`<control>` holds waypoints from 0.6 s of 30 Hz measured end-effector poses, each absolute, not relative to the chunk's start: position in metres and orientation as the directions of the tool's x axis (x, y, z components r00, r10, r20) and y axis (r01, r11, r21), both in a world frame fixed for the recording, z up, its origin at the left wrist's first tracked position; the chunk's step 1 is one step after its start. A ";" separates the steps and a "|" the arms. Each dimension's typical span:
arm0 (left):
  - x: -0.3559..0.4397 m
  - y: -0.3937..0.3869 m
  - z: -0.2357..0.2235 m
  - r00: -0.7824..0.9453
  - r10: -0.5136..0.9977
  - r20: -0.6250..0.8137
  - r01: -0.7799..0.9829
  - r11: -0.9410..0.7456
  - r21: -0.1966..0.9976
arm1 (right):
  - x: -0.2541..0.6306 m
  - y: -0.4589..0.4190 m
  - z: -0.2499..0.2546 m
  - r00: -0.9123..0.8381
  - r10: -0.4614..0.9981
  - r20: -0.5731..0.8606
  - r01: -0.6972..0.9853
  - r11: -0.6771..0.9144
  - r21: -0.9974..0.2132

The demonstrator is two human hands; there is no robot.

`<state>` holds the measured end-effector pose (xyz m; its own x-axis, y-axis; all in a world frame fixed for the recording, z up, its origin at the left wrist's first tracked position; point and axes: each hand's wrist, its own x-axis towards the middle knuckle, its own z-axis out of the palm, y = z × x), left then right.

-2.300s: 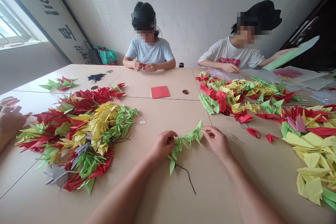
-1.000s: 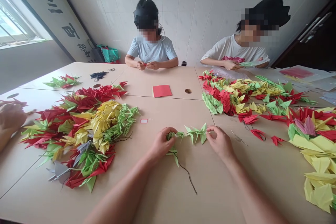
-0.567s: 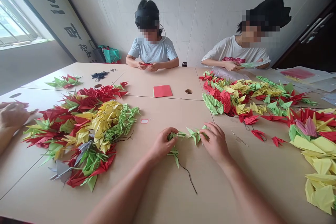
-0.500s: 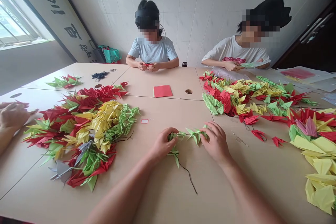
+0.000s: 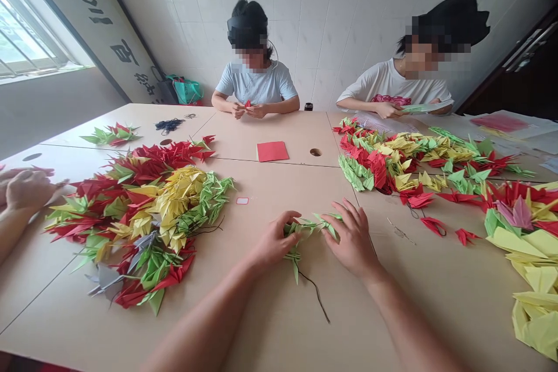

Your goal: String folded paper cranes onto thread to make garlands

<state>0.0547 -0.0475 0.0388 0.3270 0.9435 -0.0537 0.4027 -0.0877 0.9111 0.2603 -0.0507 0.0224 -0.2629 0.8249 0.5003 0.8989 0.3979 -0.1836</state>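
Note:
A short string of pale green origami cranes [image 5: 305,229] lies bunched on the tan table between my hands. My left hand [image 5: 275,238] closes around its left end. My right hand [image 5: 351,238] rests with fingers spread, its thumb side against the cranes at the right end. A dark thread [image 5: 316,297] trails from the string toward me across the tabletop. To the right of my right hand lies a thin metal needle [image 5: 400,232] with a bit of thread.
Large heaps of red, yellow and green paper cranes [image 5: 143,226] [image 5: 405,163] lie left and right. A red paper square [image 5: 272,151] is ahead. Two co-workers [image 5: 256,81] [image 5: 394,84] sit opposite; another person's hand [image 5: 28,189] enters at left.
My right hand has let go of its pinch and spread its fingers over the cranes. The green string is more bunched, and my hands are closer together.

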 end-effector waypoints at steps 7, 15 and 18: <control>0.054 -0.049 0.040 0.409 0.912 -0.032 0.356 -0.127 0.926 | 0.244 -0.058 0.029 -0.409 0.819 0.404 0.855 0.498 -0.144; 0.055 -0.047 0.034 0.435 0.900 0.000 0.295 -0.143 0.945 | 0.253 -0.053 0.024 -0.279 0.828 0.486 0.897 0.405 -0.175; 0.055 -0.047 0.033 0.430 0.903 0.001 0.307 -0.148 0.940 | 0.247 -0.059 0.031 -0.360 0.803 0.475 0.855 0.488 -0.176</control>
<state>0.0554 -0.0473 0.0330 0.4305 0.9026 0.0011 0.3072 -0.1476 0.9401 0.2466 -0.0590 0.0308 -0.3601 0.8027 0.4754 0.8549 0.4879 -0.1763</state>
